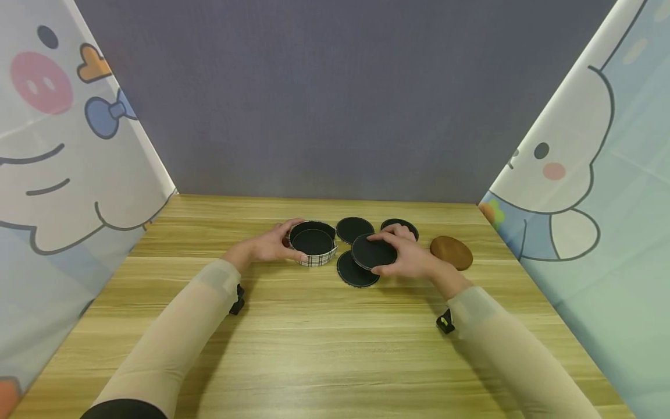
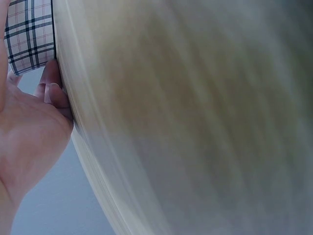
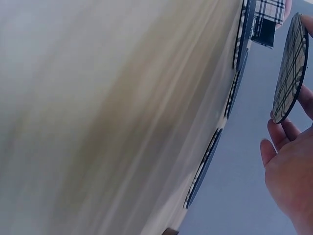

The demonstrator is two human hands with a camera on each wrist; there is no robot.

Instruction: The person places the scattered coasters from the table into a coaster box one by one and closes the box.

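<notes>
My left hand [image 1: 275, 241] grips a round coaster holder [image 1: 312, 259] from its left side, with thumb and fingers around the wall. The holder has a black inside and a plaid outer wall [image 2: 32, 36] and sits on the table. In my right hand [image 1: 408, 256] is a round black coaster [image 1: 373, 252], pinched at its edge and held above the table. Its plaid underside [image 3: 291, 73] shows in the right wrist view. Below it lies another black coaster [image 1: 355, 274], partly covered in the head view. A second coaster [image 1: 355, 229] lies behind, close to the holder.
A third coaster [image 1: 400, 223] lies behind my right hand, partly hidden by it. Farther right is a brown oval disc [image 1: 451, 252]. The wood-grain table [image 1: 335, 349] ends at a grey back panel [image 1: 335, 105], with cartoon-printed sheets [image 1: 617, 174] on both sides.
</notes>
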